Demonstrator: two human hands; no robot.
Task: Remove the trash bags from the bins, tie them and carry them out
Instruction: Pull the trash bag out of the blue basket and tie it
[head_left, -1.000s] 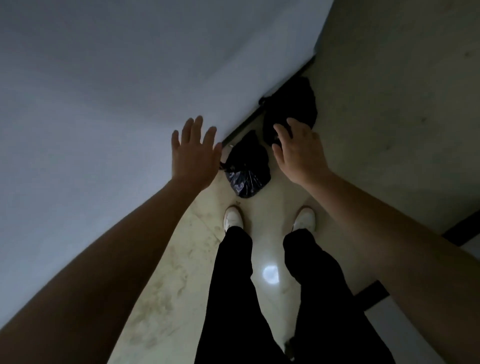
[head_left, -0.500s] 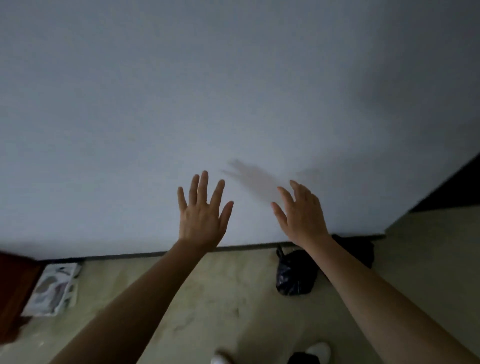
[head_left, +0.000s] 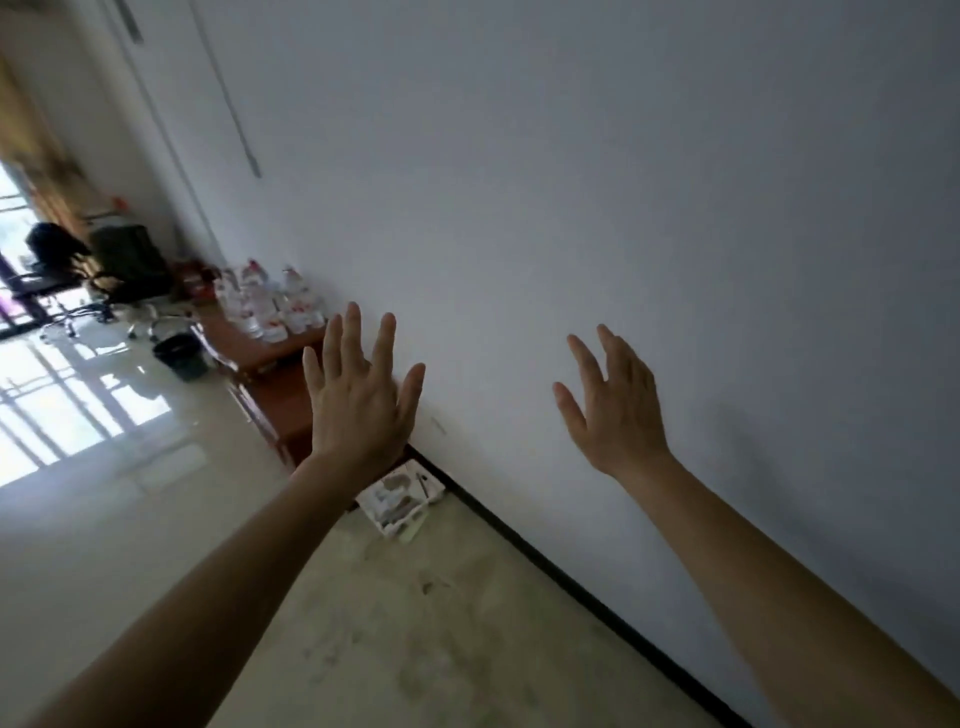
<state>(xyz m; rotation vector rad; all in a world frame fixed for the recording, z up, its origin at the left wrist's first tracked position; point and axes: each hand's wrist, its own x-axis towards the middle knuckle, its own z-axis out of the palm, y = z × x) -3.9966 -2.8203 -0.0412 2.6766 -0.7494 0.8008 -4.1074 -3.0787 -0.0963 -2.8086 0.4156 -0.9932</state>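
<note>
My left hand and my right hand are both raised in front of me with fingers spread, holding nothing. Behind them is a plain white wall. No trash bag is in view now. A small dark bin stands on the glossy floor far off at the left, beside a low wooden table.
A low reddish wooden table along the wall carries several water bottles. A white cardboard box lies on the floor at the wall's black skirting. Office chairs stand at the far left near a bright window.
The view has swung left and up, away from the two black bags on the floor; they have left the frame. Both hands stay raised and spread.
</note>
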